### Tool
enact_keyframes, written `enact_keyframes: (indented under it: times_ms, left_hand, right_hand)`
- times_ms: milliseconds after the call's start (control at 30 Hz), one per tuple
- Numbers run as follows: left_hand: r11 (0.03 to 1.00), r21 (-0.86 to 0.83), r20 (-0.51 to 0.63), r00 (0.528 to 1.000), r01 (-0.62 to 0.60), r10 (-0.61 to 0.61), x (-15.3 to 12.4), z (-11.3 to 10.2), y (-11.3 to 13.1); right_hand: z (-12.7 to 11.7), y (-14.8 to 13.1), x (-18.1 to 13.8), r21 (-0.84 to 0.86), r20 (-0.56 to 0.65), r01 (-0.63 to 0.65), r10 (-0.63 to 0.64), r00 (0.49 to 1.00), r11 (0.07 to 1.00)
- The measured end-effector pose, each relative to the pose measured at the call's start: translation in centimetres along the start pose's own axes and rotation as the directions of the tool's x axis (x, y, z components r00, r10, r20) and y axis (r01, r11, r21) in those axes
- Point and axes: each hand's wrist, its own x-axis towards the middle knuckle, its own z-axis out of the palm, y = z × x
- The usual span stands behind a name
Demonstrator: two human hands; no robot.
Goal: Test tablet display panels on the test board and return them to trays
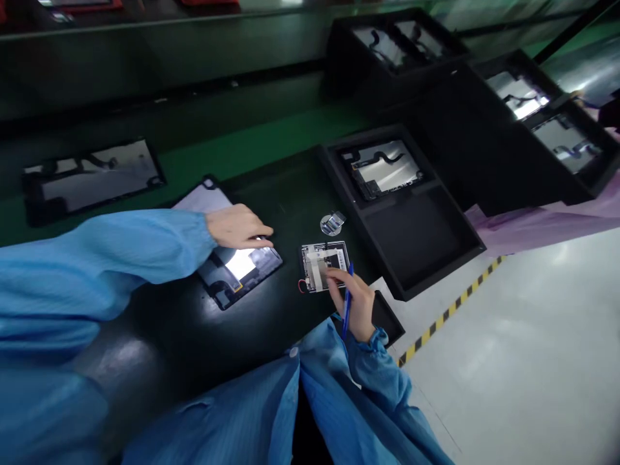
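Note:
My left hand (238, 226) lies over a tablet screen assembly (242, 263) on the dark bench, its fingers stretched toward the right edge and slightly apart. Part of the assembly is hidden beneath that hand and sleeve. A blue pen (347, 303) is tucked in my right hand (359, 309), slanting across the fingers. The thumb and index fingertips of this hand meet at a small circuit board (317, 274) with pale tape across it and a thin red wire at its left side; whether they pinch it is unclear. Just above the board lies a round pale piece with silvery strips (332, 223).
Another screen assembly (97, 174) lies at the left. To the right, a black two-compartment tray (416, 226) holds one assembly (385, 169); more black trays (455, 135) stand behind. A dark flat case (387, 320) sits by my right wrist. Yellow-black tape (453, 309) marks the floor.

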Motion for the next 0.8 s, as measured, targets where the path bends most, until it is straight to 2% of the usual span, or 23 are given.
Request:
enact_keyframes:
  times_ms: [67, 100, 167, 233, 300, 367, 400, 433, 500, 533, 567, 633, 733, 800]
  left_hand:
    - [0.976, 0.092, 0.141, 0.973, -0.197, 0.183, 2.5, 1.2, 1.7]
    - [0.96, 0.11, 0.172, 0.956, -0.259, 0.238, 3.4, 1.6, 2.5]
    - [0.939, 0.122, 0.165, 0.94, -0.321, 0.3, 4.4, 2.0, 3.8]
    - [0.94, 0.122, 0.065, 0.948, -0.318, 0.313, 4.1, 1.7, 4.4]
    - [0.97, 0.111, -0.114, 0.967, -0.214, 0.226, 2.5, 1.3, 4.5]
    - [0.998, 0.06, -0.317, 0.949, 0.028, -0.008, 0.0, 1.5, 4.4]
    - [0.983, 0.012, -0.394, 0.905, 0.183, -0.163, -1.4, 2.1, 4.3]
    - [0.941, -0.048, -0.448, 0.835, 0.334, -0.319, -2.8, 2.9, 4.1]
    - [0.831, -0.149, -0.483, 0.694, 0.535, -0.534, -5.2, 5.1, 3.9]
    - [0.8, -0.174, -0.472, 0.664, 0.574, -0.579, -6.1, 6.3, 3.8]
    - [0.793, -0.181, -0.456, 0.665, 0.582, -0.592, -6.7, 7.3, 3.7]
    - [0.821, -0.167, -0.435, 0.706, 0.547, -0.559, -7.1, 8.6, 3.3]
    - [0.852, -0.157, -0.452, 0.731, 0.499, -0.512, -6.8, 9.0, 2.9]
    - [0.857, -0.163, -0.465, 0.728, 0.49, -0.505, -6.5, 8.6, 2.9]
  right_hand:
    - [-0.6, 0.6, -0.4, -0.034, -0.017, -0.071, 0.07, 0.997, 0.997]
    - [-0.7, 0.7, -0.5, -0.038, -0.028, -0.103, 0.102, 0.994, 0.994]
    - [-1.0, 0.8, -0.8, -0.01, -0.043, -0.166, 0.166, 0.985, 0.986]
    - [-1.2, 0.6, -1.0, 0.093, -0.081, -0.217, 0.225, 0.971, 0.972]
    - [-1.2, 0.4, -0.9, 0.233, -0.132, -0.254, 0.289, 0.948, 0.939]
    - [-1.0, 0.0, -0.4, 0.33, -0.159, -0.285, 0.35, 0.923, 0.9]
    - [-0.8, -0.3, -0.1, 0.353, -0.139, -0.308, 0.375, 0.917, 0.884]
    - [-0.5, -0.7, 0.3, 0.369, -0.107, -0.326, 0.388, 0.915, 0.871]
    - [0.4, -1.8, 1.3, 0.397, -0.011, -0.35, 0.385, 0.923, 0.848]
    - [1.0, -2.5, 1.7, 0.415, 0.05, -0.354, 0.368, 0.928, 0.838]
    - [1.7, -3.2, 2.2, 0.435, 0.114, -0.356, 0.342, 0.933, 0.827]
    - [3.5, -4.7, 2.9, 0.471, 0.257, -0.369, 0.275, 0.926, 0.801]
    - [6.5, -6.4, 3.5, 0.478, 0.423, -0.415, 0.211, 0.881, 0.774]
    - [8.2, -6.8, 3.5, 0.447, 0.452, -0.417, 0.203, 0.869, 0.791]
